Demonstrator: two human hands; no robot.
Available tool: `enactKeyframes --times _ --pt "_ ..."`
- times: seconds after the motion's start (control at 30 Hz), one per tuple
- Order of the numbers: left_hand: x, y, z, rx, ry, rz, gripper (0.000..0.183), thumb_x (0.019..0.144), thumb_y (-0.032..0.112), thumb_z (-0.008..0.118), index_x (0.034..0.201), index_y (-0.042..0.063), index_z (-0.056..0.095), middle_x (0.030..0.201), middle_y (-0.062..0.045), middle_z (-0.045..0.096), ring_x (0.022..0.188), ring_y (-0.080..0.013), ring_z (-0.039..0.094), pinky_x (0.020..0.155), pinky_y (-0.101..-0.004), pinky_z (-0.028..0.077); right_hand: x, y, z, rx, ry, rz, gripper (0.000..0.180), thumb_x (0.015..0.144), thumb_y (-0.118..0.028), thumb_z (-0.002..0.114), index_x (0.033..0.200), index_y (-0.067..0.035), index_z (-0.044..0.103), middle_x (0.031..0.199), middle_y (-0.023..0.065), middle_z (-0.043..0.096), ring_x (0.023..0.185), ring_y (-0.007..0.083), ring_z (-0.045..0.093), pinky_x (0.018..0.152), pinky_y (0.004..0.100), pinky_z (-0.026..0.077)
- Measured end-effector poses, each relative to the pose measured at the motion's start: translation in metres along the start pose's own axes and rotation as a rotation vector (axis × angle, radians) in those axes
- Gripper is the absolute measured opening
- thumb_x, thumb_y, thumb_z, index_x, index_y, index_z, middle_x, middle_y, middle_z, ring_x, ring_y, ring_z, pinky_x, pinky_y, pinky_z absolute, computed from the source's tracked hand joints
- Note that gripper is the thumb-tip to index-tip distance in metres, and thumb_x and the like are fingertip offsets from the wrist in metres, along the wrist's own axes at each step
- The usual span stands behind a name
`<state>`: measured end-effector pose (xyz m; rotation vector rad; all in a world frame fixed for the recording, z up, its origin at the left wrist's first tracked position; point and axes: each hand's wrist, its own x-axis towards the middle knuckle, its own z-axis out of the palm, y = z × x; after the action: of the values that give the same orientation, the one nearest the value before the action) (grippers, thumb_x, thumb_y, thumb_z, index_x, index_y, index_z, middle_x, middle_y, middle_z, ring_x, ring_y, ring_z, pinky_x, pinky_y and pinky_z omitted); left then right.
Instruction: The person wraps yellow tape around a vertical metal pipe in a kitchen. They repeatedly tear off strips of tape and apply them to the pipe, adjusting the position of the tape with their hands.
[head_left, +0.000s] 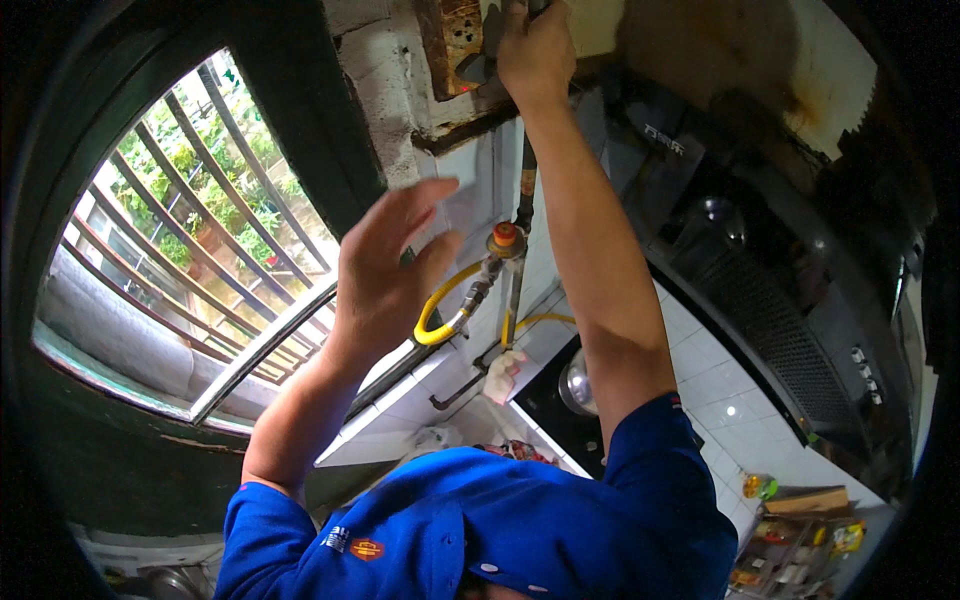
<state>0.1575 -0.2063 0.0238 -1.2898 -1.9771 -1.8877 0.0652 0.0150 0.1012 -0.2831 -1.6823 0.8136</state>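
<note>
My right hand (536, 56) is raised at the top, fingers wrapped around a dark cylindrical thing (538, 7). Most of that thing is hidden by the hand or cut off by the picture's edge. Below it, a vertical metal gas pipe (528, 180) runs down the tiled corner. A gas regulator (505, 241) with an orange-red cap sits on the pipework, and a yellow corrugated gas hose (429, 319) loops from its metal fitting (475, 292). My left hand (394, 266), slightly blurred, hangs left of the regulator with fingers apart, holding nothing.
At left is a barred window (195, 217) with a dark frame. A black range hood (757, 300) slants along the right, above a black gas hob (551, 397) bearing a metal pot (577, 386). A rusty-edged opening (457, 45) is beside my right hand. A condiment rack (787, 547) stands lower right.
</note>
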Motion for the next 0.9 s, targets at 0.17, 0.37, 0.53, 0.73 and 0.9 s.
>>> enactKeyframes --times 0.17,0.37,0.53,0.73,0.9 --pt "-0.044 -0.024 -0.022 -0.216 -0.027 -0.197 0.027 0.087 -0.003 0.06 0.114 0.0 0.059 0.12 -0.01 0.06 0.118 -0.0184 0.053 0.106 -0.0343 0.038 -0.003 0.009 0.005 -0.114 0.089 -0.207 0.017 0.088 -0.009 0.058 0.093 0.001 0.045 0.079 0.027 0.059 0.08 0.0482 0.058 0.067 0.0516 0.045" --pt "-0.081 -0.049 -0.035 -0.305 0.026 -0.318 0.024 0.088 -0.002 0.06 0.113 0.0 0.06 0.121 -0.009 0.059 0.117 -0.0159 0.053 0.102 -0.0303 0.04 -0.001 0.018 0.008 -0.339 0.052 -0.314 0.038 0.088 -0.019 0.059 0.109 0.004 0.038 0.087 0.0285 0.061 0.083 0.0469 0.061 0.067 0.0523 0.048" --pt "-0.109 -0.058 -0.039 -0.329 0.033 -0.351 0.024 0.088 -0.004 0.059 0.112 -0.001 0.061 0.119 -0.008 0.059 0.114 -0.0153 0.055 0.1 -0.0303 0.042 0.007 0.021 0.011 -0.299 0.092 -0.259 0.037 0.094 -0.032 0.052 0.099 0.002 0.041 0.078 0.0273 0.062 0.076 0.0479 0.061 0.069 0.0543 0.047" --pt "-0.138 -0.068 -0.038 -0.364 0.051 -0.395 0.024 0.087 -0.006 0.059 0.11 -0.001 0.062 0.117 -0.009 0.06 0.112 -0.0157 0.056 0.099 -0.0296 0.043 0.01 0.016 0.007 -0.295 0.043 -0.181 0.04 0.096 -0.034 0.049 0.104 0.005 0.043 0.09 0.0304 0.062 0.083 0.049 0.06 0.074 0.0528 0.047" --pt "-0.152 -0.075 -0.037 -0.327 0.025 -0.403 0.023 0.086 -0.007 0.059 0.108 -0.002 0.063 0.116 -0.01 0.061 0.11 -0.0156 0.057 0.098 -0.0292 0.044 -0.001 -0.008 0.0 -0.119 0.02 -0.029 0.034 0.086 -0.021 0.065 0.105 0.002 0.048 0.092 0.0297 0.062 0.088 0.0471 0.059 0.073 0.0505 0.048"
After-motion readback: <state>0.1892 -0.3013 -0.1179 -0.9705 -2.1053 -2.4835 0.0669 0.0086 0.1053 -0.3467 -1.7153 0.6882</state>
